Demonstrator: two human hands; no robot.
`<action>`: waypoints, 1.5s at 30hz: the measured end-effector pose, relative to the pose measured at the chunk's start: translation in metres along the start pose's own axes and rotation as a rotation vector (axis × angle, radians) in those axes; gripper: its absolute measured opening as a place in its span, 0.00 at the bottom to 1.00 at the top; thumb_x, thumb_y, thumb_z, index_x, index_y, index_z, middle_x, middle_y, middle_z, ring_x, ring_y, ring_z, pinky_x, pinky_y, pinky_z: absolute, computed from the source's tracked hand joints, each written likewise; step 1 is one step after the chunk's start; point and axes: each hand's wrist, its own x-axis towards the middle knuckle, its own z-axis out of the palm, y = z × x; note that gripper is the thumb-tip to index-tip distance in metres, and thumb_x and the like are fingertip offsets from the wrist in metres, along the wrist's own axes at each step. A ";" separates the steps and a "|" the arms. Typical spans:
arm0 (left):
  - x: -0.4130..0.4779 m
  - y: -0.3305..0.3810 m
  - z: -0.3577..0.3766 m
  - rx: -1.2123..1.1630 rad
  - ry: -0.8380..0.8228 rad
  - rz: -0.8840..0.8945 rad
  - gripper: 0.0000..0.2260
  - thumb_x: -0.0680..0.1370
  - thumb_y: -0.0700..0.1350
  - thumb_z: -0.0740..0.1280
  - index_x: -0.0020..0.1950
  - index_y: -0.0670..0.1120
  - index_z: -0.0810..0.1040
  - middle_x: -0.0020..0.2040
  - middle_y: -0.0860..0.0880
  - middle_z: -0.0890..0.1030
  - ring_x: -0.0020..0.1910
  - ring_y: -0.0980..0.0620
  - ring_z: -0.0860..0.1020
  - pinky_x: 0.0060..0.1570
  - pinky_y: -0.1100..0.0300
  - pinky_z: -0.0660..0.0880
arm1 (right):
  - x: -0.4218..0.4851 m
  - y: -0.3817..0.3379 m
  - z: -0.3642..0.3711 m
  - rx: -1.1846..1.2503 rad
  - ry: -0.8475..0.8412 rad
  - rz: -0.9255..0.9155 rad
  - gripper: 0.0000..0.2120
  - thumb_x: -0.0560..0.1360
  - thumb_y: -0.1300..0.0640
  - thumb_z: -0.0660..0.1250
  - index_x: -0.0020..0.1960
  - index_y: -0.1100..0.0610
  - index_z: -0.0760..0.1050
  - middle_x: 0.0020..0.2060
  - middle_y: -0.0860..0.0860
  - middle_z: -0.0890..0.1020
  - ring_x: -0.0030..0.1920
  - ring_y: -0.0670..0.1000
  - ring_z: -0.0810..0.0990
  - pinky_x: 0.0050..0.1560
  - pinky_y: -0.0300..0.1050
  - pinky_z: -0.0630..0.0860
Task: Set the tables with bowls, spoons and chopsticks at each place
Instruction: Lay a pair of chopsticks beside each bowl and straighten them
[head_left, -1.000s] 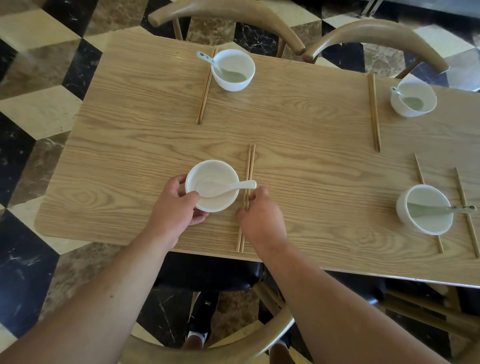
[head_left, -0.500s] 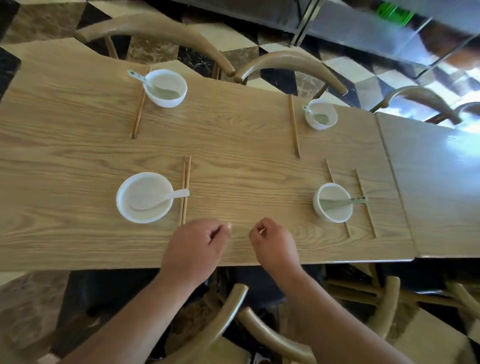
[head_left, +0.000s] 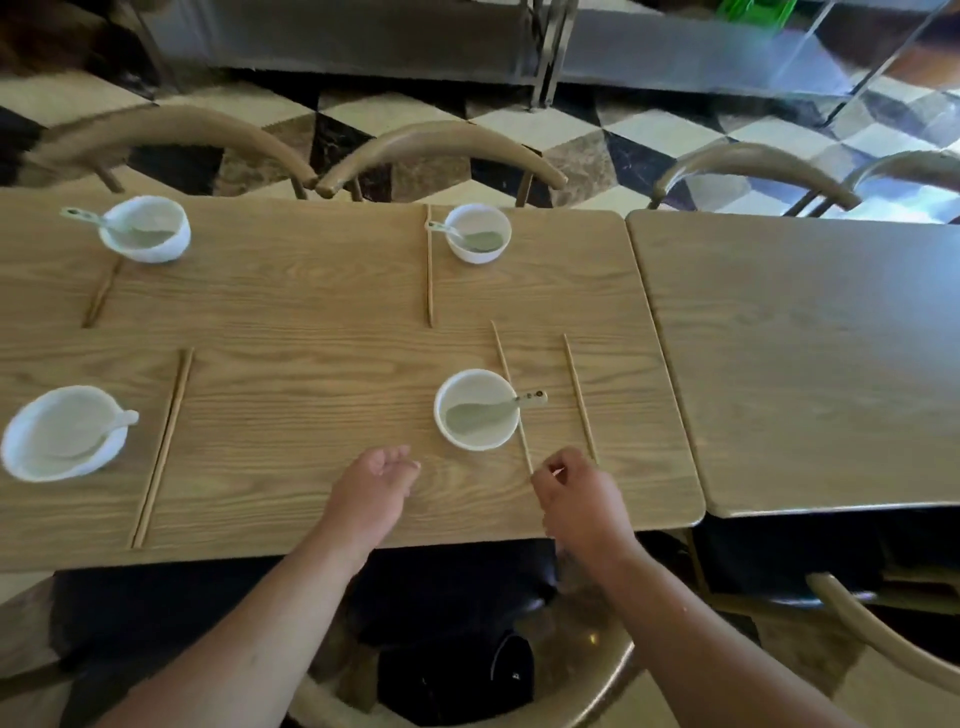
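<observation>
At the near right place on the wooden table (head_left: 311, 322) sits a white bowl (head_left: 470, 441), its spoon (head_left: 530, 399) lying inside with the handle over the right rim. The two sticks here are splayed apart: the inner chopstick (head_left: 500, 351) runs just beside the bowl, under the spoon handle, and the outer chopstick (head_left: 579, 397) lies further right. The right hand (head_left: 579, 493) is curled at their near ends; I can't tell whether it pinches either. The left hand (head_left: 371, 486) hovers near the bowl, loosely curled, holding nothing.
</observation>
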 end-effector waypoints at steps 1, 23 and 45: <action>-0.001 0.004 0.008 -0.016 0.002 -0.004 0.18 0.85 0.51 0.66 0.74 0.52 0.76 0.63 0.56 0.81 0.58 0.56 0.82 0.66 0.50 0.76 | 0.011 0.004 -0.008 0.041 -0.012 0.020 0.06 0.80 0.51 0.65 0.55 0.50 0.77 0.37 0.49 0.85 0.35 0.53 0.85 0.42 0.55 0.86; 0.062 0.034 0.044 -0.269 -0.066 -0.063 0.22 0.83 0.35 0.67 0.71 0.57 0.73 0.58 0.46 0.85 0.49 0.47 0.89 0.50 0.53 0.86 | 0.086 -0.025 0.030 0.698 -0.210 0.317 0.20 0.80 0.67 0.65 0.71 0.58 0.72 0.56 0.60 0.85 0.43 0.57 0.90 0.50 0.55 0.88; 0.019 0.015 0.191 0.156 0.356 -0.031 0.14 0.81 0.56 0.72 0.63 0.50 0.82 0.54 0.57 0.84 0.52 0.56 0.81 0.49 0.59 0.70 | 0.125 0.055 -0.047 -0.213 -0.059 -0.107 0.14 0.80 0.56 0.67 0.65 0.51 0.74 0.40 0.46 0.82 0.39 0.47 0.81 0.31 0.40 0.71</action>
